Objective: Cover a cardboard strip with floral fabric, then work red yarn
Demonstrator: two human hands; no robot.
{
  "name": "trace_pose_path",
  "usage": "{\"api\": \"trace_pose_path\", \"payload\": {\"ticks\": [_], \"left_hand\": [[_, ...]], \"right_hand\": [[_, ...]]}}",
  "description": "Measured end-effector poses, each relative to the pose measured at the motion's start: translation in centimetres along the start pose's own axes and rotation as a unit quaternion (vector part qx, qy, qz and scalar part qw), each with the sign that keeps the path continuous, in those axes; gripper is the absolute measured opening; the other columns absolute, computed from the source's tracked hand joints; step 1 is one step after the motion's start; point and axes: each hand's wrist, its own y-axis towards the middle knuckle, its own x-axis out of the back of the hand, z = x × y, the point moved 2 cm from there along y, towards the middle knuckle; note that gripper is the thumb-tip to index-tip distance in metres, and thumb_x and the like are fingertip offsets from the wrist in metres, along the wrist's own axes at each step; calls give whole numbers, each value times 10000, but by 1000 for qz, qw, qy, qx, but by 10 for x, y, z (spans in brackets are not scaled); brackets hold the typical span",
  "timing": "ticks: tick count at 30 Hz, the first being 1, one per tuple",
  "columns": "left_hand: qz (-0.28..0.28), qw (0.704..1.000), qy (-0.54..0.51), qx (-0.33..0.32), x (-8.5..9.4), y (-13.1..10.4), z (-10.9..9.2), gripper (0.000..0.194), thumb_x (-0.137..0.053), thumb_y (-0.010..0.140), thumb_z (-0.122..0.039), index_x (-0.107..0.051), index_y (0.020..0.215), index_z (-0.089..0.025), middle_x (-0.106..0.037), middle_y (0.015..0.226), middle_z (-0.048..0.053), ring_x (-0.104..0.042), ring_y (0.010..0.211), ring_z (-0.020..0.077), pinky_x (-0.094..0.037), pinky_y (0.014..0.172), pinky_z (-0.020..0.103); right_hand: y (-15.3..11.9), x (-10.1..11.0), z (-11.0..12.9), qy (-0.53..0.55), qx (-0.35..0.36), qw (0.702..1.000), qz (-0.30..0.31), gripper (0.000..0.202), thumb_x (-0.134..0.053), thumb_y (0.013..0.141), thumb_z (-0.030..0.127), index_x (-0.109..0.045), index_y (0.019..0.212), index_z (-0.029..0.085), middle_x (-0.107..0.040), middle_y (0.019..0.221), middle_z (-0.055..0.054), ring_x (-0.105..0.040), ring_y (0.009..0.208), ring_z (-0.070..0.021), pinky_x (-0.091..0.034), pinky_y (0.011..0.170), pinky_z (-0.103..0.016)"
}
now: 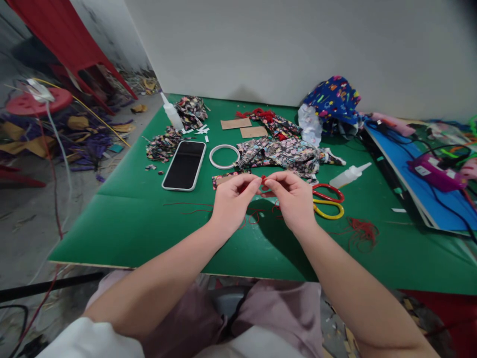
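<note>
My left hand (233, 199) and my right hand (292, 199) meet above the table, thumbs and fingertips pinched together. Between them is a small bit of red thread (264, 180), mostly hidden by the fingers. Loose strands of red thread (255, 215) trail on the table beneath. Just right of my right hand are scissors with a red and a yellow handle (330, 215), their blades hidden. A strip of dark floral fabric (219, 180) lies partly behind my left hand. Crumpled floral fabric (279, 153) is spread beyond both hands.
On the green table (122, 219) lie a phone (184, 166), a white tape roll (211, 156), brown card pieces (235, 124), a tangle of red thread (363, 233) and two white nozzle bottles (172, 114). Blue patterned cloth (331, 102), a blue folder (406, 169) and a purple device (434, 171) stand right.
</note>
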Motion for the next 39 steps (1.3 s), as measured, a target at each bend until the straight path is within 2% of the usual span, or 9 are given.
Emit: {"api": "trace_pose_path", "payload": {"ticks": [39], "left_hand": [[13,999,-45,25,-1,-1,-1,167,-620,760,-337,-649,719,-177,-636,623,-12,-556,548,94,-443,526,217]], "right_hand": [[0,0,0,11,1,1000,-14,105,-682,693,298,-642,699,202,-643,658,30,-624,630,-116,-573,603,-255]]}}
